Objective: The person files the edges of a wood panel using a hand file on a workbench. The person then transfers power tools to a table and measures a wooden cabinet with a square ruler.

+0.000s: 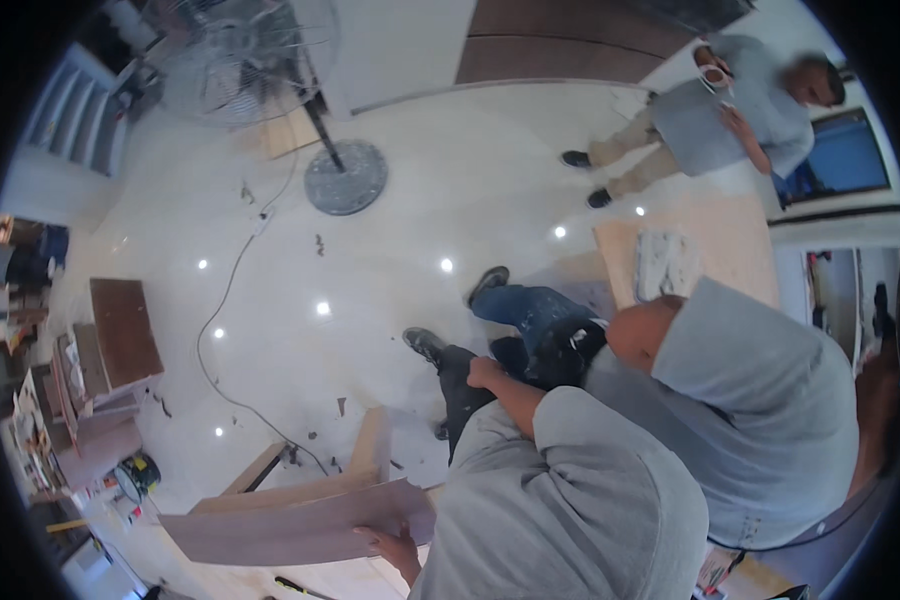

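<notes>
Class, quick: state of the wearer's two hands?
Left hand: open, spread against the brown board.
Right hand: at the dark trousers; grip can't be told.

A pedestal fan (320,120) and a long dark cable (199,347) share the pale floor (390,250) with a standing person (770,115) in grey.

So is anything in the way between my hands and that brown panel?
Nothing visible for the left hand: it touches the brown panel near the panel's right end. The right hand is at the dark trouser leg, which in this view lies across the straight line to the panel.
</notes>
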A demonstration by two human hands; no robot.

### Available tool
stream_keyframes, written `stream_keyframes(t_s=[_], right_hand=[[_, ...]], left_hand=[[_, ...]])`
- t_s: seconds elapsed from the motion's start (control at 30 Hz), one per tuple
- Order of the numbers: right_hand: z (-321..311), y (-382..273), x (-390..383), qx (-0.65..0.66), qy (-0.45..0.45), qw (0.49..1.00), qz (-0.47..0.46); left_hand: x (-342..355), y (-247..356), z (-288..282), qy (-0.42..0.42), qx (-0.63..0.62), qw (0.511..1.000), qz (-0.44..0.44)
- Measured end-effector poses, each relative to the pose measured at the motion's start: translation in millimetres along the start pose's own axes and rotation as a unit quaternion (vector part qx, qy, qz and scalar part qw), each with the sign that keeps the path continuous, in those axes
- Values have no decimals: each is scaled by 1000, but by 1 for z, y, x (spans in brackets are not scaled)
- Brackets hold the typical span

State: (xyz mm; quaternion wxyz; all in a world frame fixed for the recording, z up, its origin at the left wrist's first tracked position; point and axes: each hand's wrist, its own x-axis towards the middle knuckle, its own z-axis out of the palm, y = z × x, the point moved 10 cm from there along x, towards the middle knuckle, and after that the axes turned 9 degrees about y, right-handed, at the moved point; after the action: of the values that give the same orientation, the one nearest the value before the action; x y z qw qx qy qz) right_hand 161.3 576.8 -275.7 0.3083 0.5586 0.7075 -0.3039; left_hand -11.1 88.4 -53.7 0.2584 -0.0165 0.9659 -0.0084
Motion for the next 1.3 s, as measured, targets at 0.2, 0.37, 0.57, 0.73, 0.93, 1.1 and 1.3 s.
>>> stream_keyframes(t_s=[0.2,0.37,0.57,0.73,0.93,1.1,1.3], right_hand=[[1,-30,18,-29,-24,998,-42],[-8,-76,31,-88,-19,984,-154],[-18,-115,12,-202,-122,957,-168],[-30,-159,-15,-280,-79,874,-389],[-36,-184,18,-306,-81,885,-341],[-21,-256,23,-361,-126,886,-263],[27,-421,-8,-379,-143,816,-413]], left_hand=[[-10,23,-20,81,-34,994,62],[-26,8,-28,55,-113,984,-130],[-37,11,-48,95,-152,966,-188],[-38,10,-44,100,-168,965,-175],[-36,8,-39,115,-172,961,-185],[-42,10,-36,88,-194,943,-254],[-46,21,-56,77,-185,921,-334]])
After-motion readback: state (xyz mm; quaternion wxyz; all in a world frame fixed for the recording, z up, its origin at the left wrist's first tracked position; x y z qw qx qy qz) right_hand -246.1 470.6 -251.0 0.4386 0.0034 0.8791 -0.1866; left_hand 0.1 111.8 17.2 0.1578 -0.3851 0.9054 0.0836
